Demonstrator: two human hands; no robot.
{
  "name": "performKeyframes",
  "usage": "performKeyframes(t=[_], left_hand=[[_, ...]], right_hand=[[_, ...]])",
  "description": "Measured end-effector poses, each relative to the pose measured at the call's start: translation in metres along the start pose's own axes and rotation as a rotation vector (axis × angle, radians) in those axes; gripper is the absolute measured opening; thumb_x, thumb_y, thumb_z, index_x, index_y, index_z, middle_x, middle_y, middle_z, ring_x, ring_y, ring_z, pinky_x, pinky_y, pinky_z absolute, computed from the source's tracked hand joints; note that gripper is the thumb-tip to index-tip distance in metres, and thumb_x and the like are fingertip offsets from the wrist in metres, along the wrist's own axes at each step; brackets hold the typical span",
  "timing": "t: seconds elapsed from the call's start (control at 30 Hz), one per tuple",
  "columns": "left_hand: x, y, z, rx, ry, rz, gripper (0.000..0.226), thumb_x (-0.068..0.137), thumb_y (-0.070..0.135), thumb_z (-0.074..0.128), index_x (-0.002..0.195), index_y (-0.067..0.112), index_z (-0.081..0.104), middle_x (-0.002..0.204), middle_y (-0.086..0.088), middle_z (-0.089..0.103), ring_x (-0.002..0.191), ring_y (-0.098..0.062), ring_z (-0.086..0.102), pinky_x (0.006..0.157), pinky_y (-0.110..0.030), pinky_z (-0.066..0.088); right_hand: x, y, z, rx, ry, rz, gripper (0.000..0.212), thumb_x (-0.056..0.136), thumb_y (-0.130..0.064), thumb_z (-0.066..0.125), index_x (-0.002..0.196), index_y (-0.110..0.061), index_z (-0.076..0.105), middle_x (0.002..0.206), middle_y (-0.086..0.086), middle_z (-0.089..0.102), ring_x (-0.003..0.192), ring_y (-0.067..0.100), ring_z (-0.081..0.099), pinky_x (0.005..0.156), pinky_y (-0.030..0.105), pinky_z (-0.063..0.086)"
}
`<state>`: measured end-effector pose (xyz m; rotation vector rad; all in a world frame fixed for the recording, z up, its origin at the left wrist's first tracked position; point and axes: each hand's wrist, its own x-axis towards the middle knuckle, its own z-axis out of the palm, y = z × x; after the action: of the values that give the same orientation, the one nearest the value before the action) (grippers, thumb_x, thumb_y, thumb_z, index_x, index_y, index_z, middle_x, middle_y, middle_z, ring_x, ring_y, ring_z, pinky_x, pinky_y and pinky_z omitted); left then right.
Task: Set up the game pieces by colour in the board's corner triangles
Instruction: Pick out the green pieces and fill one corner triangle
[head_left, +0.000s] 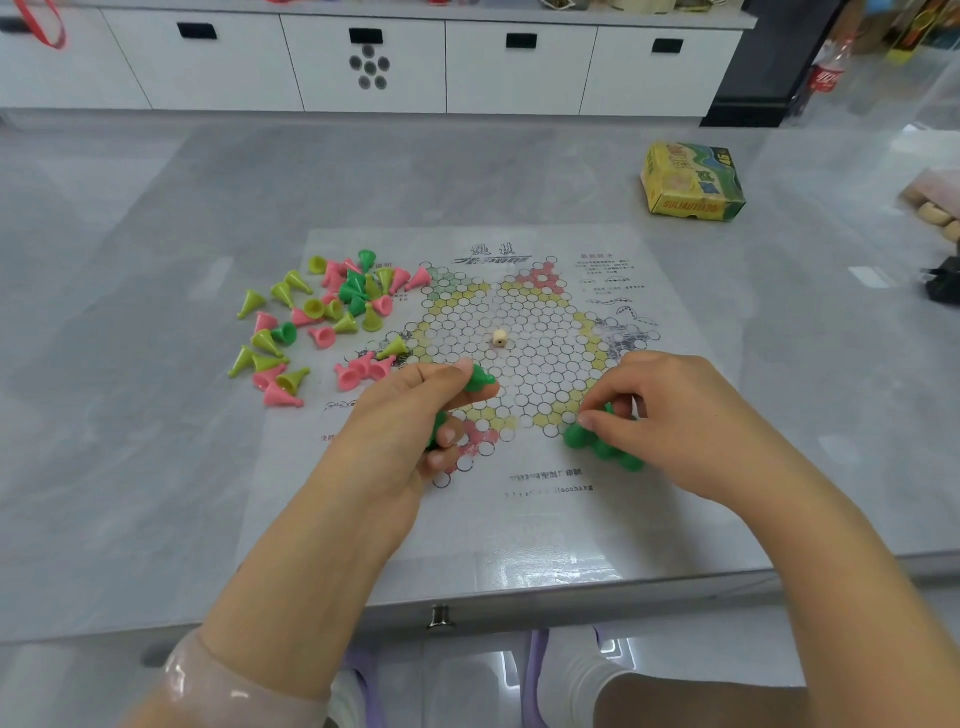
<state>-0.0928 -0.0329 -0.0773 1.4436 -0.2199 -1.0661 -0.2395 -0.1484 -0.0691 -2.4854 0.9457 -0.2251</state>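
The yellow box (693, 182) reads "46" and "SULIAOTIAOQI"; the board sheet (545, 483) reads "Maochang".

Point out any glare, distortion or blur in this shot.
Head view: overhead light glares off the plastic game board near the table's front edge; the wide lens bows the white cabinets and table edges; the board's printed text is soft, and the cone pieces and both hands, left and right, stay fairly sharp.
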Motion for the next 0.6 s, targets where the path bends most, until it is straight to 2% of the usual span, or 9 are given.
performKeyframes(t=[0.1,0.3,0.6], left_hand=[[-0.0002,-0.0003,0.0002,-0.003,-0.001,-0.001,0.013,0.088,0.017,0.057,0.078,0.009,0.059,0.067,0.003,0.071,0.042,-0.007,0.031,0.034,-0.013,0.025],[-0.0001,0.0001,0.0002,-0.010,-0.006,-0.002,0.013,0.088,0.017,0.057,0.078,0.009,0.059,0.068,0.002,0.071,0.043,-0.007,0.031,0.034,-0.013,0.026],[0.0002,-0.0004,-0.0011,-0.018,-0.004,-0.007,0.011,0.087,0.017,0.057,0.080,0.009,0.059,0.067,0.003,0.071,0.043,-0.007,0.031,0.034,-0.013,0.027]], right_hand=[[0.0009,-0.0003,0.0022,-0.009,-0.008,-0.002,0.006,0.082,-0.024,0.064,0.078,-0.021,0.069,0.069,-0.009,0.049,0.064,0.005,0.045,0.057,0.015,0.033],[0.0017,-0.0006,-0.0017,0.017,0.039,0.004,0.011,0.082,-0.022,0.063,0.072,-0.026,0.063,0.070,-0.007,0.049,0.062,0.006,0.044,0.056,0.014,0.033],[0.0008,-0.0008,0.0015,-0.009,-0.004,0.001,0.007,0.082,-0.023,0.064,0.077,-0.020,0.068,0.069,-0.009,0.049,0.063,0.006,0.044,0.057,0.014,0.033]])
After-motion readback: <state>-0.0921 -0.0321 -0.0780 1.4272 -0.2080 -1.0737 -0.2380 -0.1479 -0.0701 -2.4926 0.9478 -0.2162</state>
